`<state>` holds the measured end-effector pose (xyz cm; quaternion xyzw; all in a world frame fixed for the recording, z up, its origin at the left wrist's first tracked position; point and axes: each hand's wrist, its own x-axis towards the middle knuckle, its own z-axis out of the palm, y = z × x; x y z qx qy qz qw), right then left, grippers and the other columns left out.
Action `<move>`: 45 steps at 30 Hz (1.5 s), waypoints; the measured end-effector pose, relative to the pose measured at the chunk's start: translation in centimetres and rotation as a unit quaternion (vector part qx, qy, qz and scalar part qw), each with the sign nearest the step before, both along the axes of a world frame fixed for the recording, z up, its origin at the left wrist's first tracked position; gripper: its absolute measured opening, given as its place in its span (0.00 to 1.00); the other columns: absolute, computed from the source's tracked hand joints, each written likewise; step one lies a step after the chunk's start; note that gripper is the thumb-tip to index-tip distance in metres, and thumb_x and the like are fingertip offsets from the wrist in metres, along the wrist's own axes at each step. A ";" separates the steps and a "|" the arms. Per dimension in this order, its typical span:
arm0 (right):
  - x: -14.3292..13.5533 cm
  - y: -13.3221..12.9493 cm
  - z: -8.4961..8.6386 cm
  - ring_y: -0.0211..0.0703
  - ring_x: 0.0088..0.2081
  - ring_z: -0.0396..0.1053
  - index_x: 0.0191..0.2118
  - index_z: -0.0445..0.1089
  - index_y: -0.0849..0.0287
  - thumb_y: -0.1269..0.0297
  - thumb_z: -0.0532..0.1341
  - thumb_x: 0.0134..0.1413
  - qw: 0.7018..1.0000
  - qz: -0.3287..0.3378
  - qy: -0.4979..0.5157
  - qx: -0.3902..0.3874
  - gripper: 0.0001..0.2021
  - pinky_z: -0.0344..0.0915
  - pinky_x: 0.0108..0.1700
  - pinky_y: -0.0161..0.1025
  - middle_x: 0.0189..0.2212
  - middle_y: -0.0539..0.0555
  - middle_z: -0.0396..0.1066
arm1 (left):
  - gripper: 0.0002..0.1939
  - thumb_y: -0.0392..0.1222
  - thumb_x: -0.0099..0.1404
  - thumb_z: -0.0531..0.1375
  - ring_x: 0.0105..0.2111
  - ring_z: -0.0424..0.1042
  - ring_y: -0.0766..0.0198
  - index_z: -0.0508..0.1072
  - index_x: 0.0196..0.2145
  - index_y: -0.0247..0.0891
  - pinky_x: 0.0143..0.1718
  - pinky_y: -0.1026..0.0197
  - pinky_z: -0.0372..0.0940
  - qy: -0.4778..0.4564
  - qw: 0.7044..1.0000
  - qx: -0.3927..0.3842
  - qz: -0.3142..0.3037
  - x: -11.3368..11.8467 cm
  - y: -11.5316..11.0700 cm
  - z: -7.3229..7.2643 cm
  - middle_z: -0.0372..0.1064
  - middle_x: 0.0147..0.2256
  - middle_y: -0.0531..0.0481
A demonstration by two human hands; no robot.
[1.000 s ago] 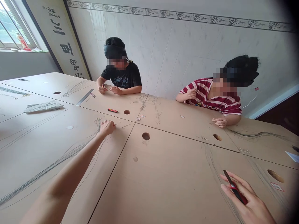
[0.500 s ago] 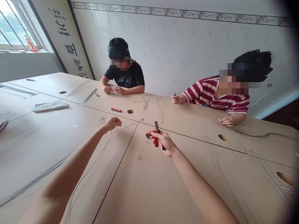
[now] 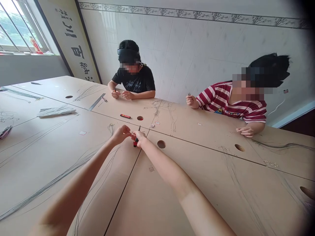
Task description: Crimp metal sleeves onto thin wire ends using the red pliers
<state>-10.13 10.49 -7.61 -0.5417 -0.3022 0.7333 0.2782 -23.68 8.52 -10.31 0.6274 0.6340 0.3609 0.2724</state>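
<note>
My right hand (image 3: 141, 137) is closed around red-and-black pliers (image 3: 135, 142), whose dark jaws point away from me. Just to its left, my left hand (image 3: 122, 133) is pinched, with thumb and fingertips almost touching the right hand. Whatever the left fingers hold is too small to make out. Thin dark cords (image 3: 112, 159) run on the table beneath and beside my left forearm. A small bunch of cord ends with metal fittings (image 3: 111, 127) lies just beyond my left wrist.
Across the table (image 3: 152, 203) sit two people, one in a black shirt (image 3: 136, 80), one in a striped shirt (image 3: 221, 96). A red-and-black marker-like stick (image 3: 125, 116), a ruler (image 3: 96, 102), a cloth (image 3: 56, 110) and round table holes (image 3: 161, 144) lie around.
My right hand has swung left with the pliers, from beside the round hole to my left hand. My left hand stays about where it was, still pinched.
</note>
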 end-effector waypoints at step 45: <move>17.6 1.9 17.1 0.28 0.21 0.61 0.30 0.65 0.59 0.79 0.54 0.61 0.936 -0.156 0.143 0.280 0.11 0.59 0.29 0.32 0.25 0.43 0.69 | 0.34 0.57 0.72 0.41 0.69 0.41 0.56 0.49 0.69 0.38 0.67 0.48 0.34 0.359 0.931 -0.009 -0.059 0.7 -9.1 -4.3 0.40 0.69 0.46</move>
